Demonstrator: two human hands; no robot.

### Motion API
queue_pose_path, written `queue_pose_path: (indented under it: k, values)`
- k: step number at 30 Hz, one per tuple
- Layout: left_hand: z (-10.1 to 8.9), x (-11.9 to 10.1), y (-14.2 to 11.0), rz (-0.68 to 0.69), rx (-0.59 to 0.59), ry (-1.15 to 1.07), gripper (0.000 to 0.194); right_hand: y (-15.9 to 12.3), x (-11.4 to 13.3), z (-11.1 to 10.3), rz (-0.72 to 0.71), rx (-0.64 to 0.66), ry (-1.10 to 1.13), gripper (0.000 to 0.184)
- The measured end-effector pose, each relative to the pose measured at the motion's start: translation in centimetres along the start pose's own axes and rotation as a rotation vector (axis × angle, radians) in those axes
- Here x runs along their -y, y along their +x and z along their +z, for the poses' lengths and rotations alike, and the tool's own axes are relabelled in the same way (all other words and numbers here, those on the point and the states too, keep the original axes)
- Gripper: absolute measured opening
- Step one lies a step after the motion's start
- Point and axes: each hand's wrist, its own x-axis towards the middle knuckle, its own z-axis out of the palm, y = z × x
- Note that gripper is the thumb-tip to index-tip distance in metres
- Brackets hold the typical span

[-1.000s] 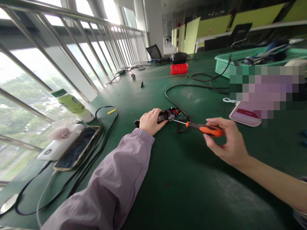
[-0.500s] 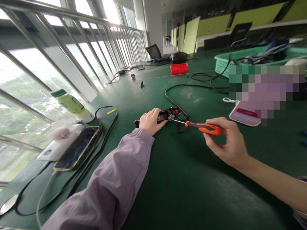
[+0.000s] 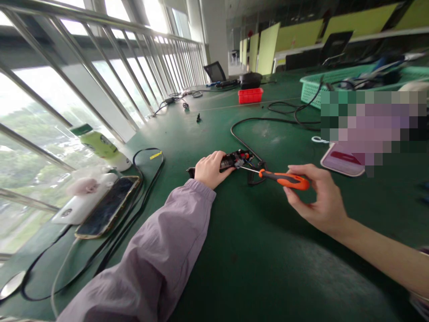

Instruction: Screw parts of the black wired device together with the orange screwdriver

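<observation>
My left hand (image 3: 210, 171) is wrapped round a black corded device (image 3: 231, 161) lying on the green table. Its right end is open, with red, grey and coloured-wire parts showing; the palm hides much of its body. Between the thumb and fingers of my right hand (image 3: 317, 193) is the handle of an orange and black screwdriver (image 3: 284, 178). The thin shaft points left, and its tip meets the exposed parts of the device. A black cord (image 3: 243, 142) runs from the device's right end across the table.
A smartphone (image 3: 109, 206), a white case-like thing (image 3: 85, 199), a bottle (image 3: 100, 145) and a black strap (image 3: 147, 197) lie to the left, beside the railing. Further back are a red basket (image 3: 250, 96) and a green basket (image 3: 310, 93). A pink-edged phone (image 3: 342, 159) lies right, near a blurred-out patch.
The screwdriver's handle has shifted very slightly left and up, with small movements of the right fingers. My left hand and the device have stayed in place.
</observation>
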Motion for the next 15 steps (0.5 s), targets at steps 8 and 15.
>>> queue_pose_path:
  k: [8,15]
  values:
    - [0.03,0.02,0.03,0.006,-0.003,-0.002,0.040,-0.14,-0.18,-0.23,0.050,0.104,-0.029,0.029]
    - [-0.02,-0.03,0.04,0.007,-0.007,0.010,0.039,0.32,0.16,-0.14,-0.037,0.064,-0.042,0.027]
